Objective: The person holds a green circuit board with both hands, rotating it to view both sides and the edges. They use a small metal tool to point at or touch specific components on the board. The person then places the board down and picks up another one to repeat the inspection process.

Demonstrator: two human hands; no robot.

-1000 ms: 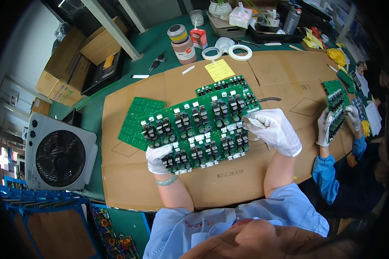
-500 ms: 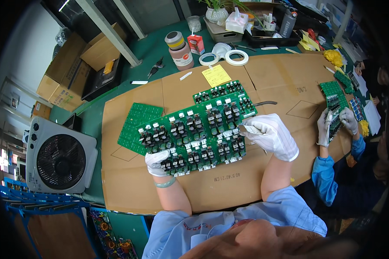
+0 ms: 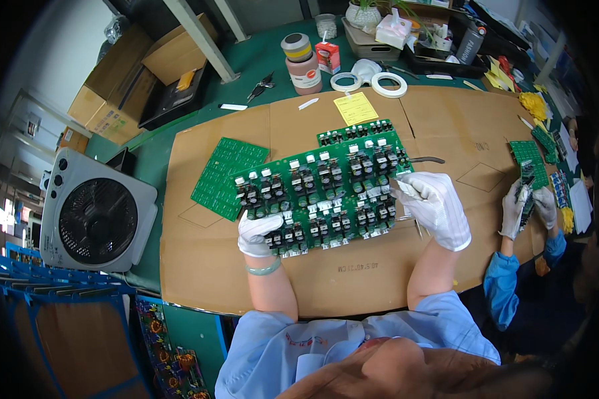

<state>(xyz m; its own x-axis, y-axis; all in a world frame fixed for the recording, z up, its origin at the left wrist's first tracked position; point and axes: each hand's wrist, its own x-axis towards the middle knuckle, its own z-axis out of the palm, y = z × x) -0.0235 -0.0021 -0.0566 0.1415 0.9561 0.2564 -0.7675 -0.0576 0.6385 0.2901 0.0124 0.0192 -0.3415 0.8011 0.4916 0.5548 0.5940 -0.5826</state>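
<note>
Between the white-gloved fingers of the person's two hands lies a large green circuit board (image 3: 345, 176), crowded with rows of dark parts and pale connectors. The left hand (image 3: 255, 235) is closed on its lower left corner, thumb laid over the face, the other fingers mostly hidden. The right hand (image 3: 439, 209) has thumb and fingertips drawn together at the right edge; whether they pinch the rim or a small part beside it cannot be told. A thin metallic piece (image 3: 418, 229) shows just below the right fingers, its kind unclear. Beyond the left fingers, partly behind the held board, a flat green panel (image 3: 226, 178) rests on the cardboard (image 3: 313, 282); ahead of the right fingers lie a narrow strip of populated board (image 3: 356, 133) and a short dark cable-like piece (image 3: 427, 159), with a yellow note (image 3: 355, 108) farther out. Well off to the right of the right fingers, a co-worker's gloved hands (image 3: 512, 209) hold another board (image 3: 527, 186). The large board looks stiff and, with so many parts, probably has some weight, so support at both ends seems wise. Its upright parts look easily bent, and smooth edges may slip against glove cloth; the best hold is likely on bare rim and corners, fingers clear of the connectors
</note>
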